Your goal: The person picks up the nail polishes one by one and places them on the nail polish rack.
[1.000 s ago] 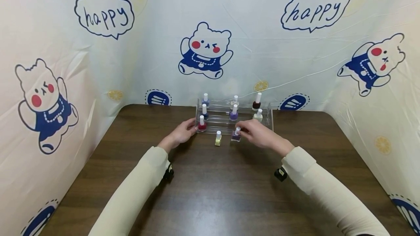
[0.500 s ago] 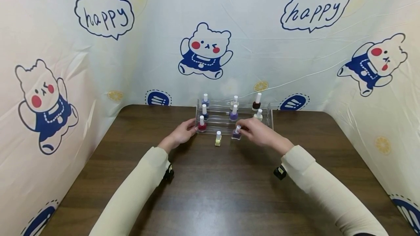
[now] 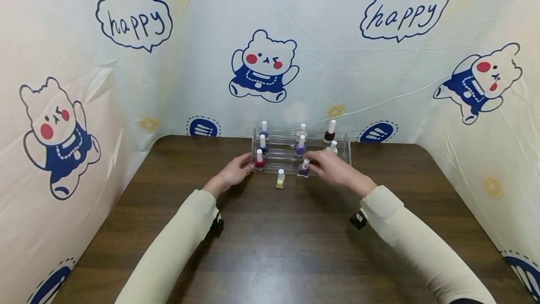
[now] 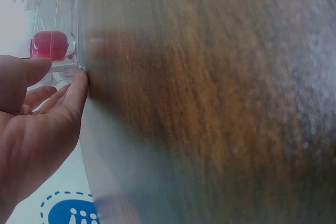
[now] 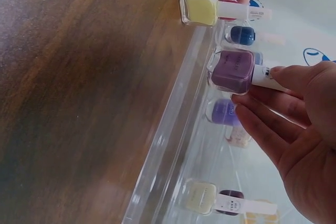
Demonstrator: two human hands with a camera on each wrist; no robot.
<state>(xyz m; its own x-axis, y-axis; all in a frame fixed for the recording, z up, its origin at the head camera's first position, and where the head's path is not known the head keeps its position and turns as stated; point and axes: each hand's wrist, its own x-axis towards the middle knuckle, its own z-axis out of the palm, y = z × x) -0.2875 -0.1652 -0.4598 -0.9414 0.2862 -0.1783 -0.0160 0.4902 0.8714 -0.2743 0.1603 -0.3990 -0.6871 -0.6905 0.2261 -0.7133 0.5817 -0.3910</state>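
My right hand [image 3: 331, 167] pinches the white cap of a dark purple nail polish bottle [image 5: 232, 71] between thumb and fingers. The bottle is upright at the front edge of the clear tiered display rack [image 3: 278, 155]. My left hand [image 3: 234, 171] holds the rack's left end, thumb and fingers at its corner in the left wrist view. Close to those fingers, a red polish bottle [image 4: 50, 44] stands on the lowest tier. A pale yellow bottle [image 3: 280, 181] stands on the table just in front of the rack. My right fingers partly cover the rack's lower right side.
Blue [image 3: 263, 146], violet [image 3: 300, 148] and pale [image 5: 200, 196] bottles occupy the middle tier. On the top tier are light blue [image 3: 264, 132], clear glittery [image 3: 301, 133] and dark red [image 3: 330, 135] ones. A printed cloth [image 3: 190, 83] hangs behind and beside the wooden table [image 3: 270, 247].
My right hand has brought the purple bottle slightly back toward the rack. The left hand keeps its place at the rack's end, and the other bottles stay put.
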